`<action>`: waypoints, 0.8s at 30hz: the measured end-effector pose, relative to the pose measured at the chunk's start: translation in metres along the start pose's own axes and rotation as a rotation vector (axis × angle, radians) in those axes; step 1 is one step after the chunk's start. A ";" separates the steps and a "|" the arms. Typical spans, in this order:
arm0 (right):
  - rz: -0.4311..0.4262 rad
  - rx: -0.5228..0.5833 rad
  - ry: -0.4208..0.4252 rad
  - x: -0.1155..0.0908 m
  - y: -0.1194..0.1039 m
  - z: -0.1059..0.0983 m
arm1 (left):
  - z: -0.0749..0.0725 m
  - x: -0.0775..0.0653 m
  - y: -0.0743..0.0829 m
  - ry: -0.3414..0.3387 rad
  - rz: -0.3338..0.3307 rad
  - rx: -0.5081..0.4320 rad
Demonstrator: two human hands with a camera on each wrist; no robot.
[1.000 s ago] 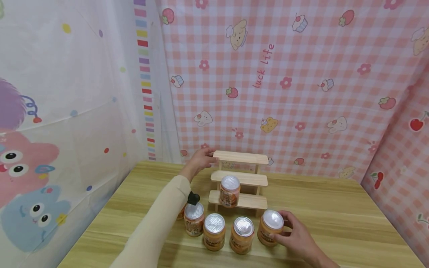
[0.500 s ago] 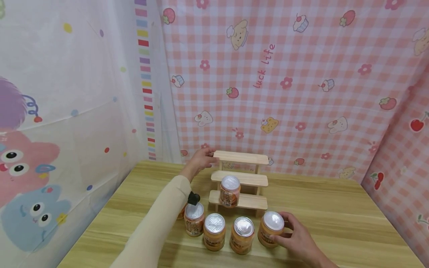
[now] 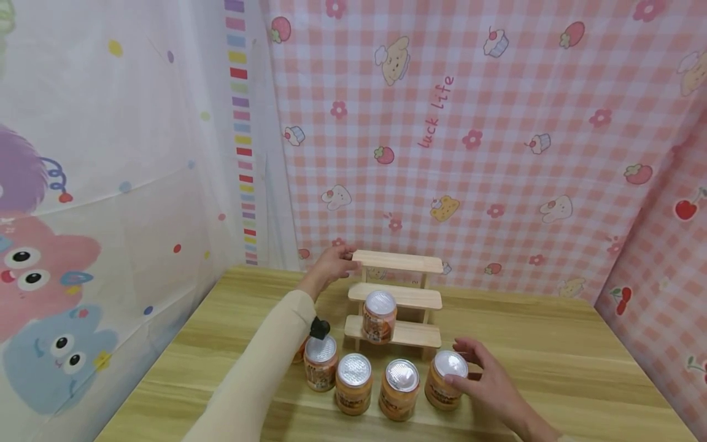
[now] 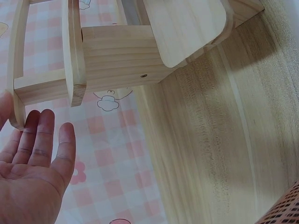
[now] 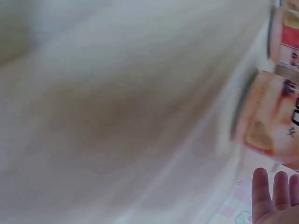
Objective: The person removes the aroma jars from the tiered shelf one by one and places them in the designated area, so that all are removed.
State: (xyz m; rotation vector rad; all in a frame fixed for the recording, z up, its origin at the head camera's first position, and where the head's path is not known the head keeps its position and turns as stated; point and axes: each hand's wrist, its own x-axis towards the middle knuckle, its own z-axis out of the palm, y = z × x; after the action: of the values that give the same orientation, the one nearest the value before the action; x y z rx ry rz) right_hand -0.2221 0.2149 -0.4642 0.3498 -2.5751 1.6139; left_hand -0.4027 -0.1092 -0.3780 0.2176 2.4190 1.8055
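Note:
My left hand (image 3: 333, 265) is at the left end of a three-tier wooden display shelf (image 3: 397, 261), its thumb and fingers on either side of the top board. In the left wrist view, the left hand's fingers (image 4: 43, 140) are nearly straight by the board's end. My right hand (image 3: 491, 383) is around the right side of an orange can (image 3: 442, 390) with a silver lid, fingers spread and thumb near the lid's edge. The right wrist view shows straight fingers (image 5: 261, 186) below a can (image 5: 268, 121). Another orange can (image 3: 378, 318) stands on the lowest tier, left side.
Left of the right hand's can, more upright cans stand in a row: one can (image 3: 400, 390), a second can (image 3: 353, 385) and a third can (image 3: 320, 365). Another is partly hidden behind the left sleeve (image 3: 254, 374). A checked cloth (image 3: 469, 172) hangs behind the wooden table (image 3: 530, 325).
My right hand's fingers have spread and lifted away from the rightmost can, which stays upright on the table. My left hand keeps its place at the shelf.

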 end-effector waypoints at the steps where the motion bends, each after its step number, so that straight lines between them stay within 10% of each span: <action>1: -0.004 -0.003 0.008 0.002 -0.002 0.000 | 0.000 0.000 0.000 0.000 0.002 0.002; 24: -0.004 -0.042 -0.141 0.075 -0.046 -0.009 | -0.002 0.004 -0.003 -0.012 -0.013 -0.029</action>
State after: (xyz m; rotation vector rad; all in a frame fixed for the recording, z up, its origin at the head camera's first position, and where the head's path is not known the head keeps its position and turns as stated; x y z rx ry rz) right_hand -0.2849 0.1929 -0.4059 0.4811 -2.7040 1.5852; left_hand -0.4073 -0.1112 -0.3806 0.2087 2.3783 1.8274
